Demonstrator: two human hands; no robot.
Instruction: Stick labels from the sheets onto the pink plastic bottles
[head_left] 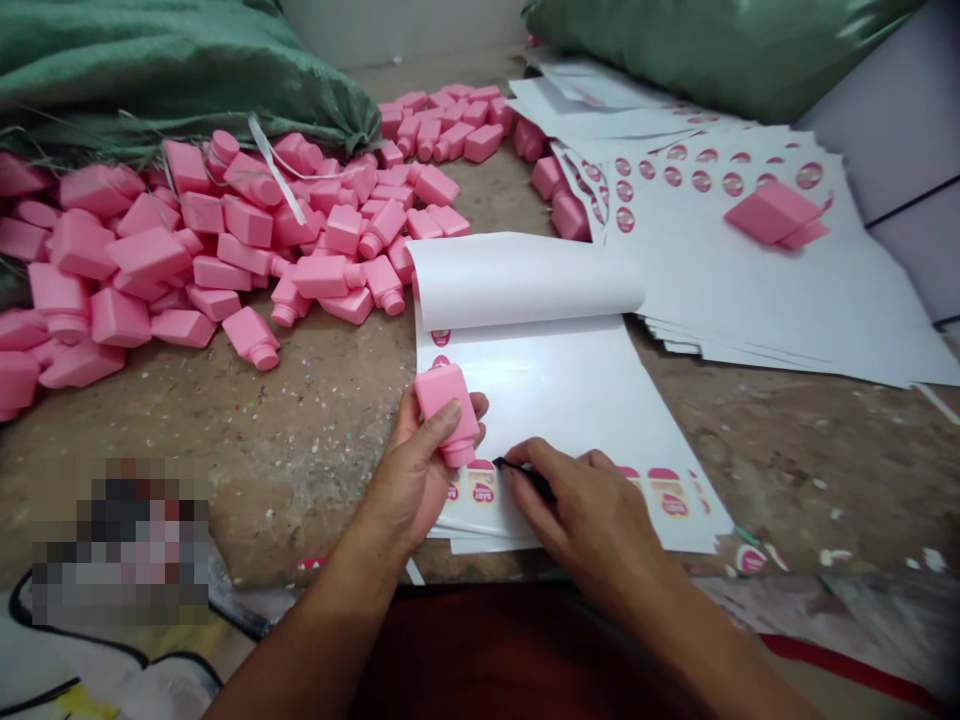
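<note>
My left hand (409,465) is closed round a small pink plastic bottle (448,405), held neck downward above a white sticker sheet (570,390). In my right hand (585,495) is a slim black pointed tool (529,478); its exact kind is mostly hidden by my fingers. The tool's tip is at the upper edge of a pink and cream label (482,483) on the sheet's near row. More labels (667,492) in that row lie right of my right hand. At its far end the sheet is curled over (529,282), covering part of its labels.
A big heap of pink bottles (225,235) covers the left and back of the worktable (322,440). Green sacks (187,75) stand behind. On the right are stacked sticker sheets (757,290) with pink bottles (780,215) on top. Scraps litter the near edge.
</note>
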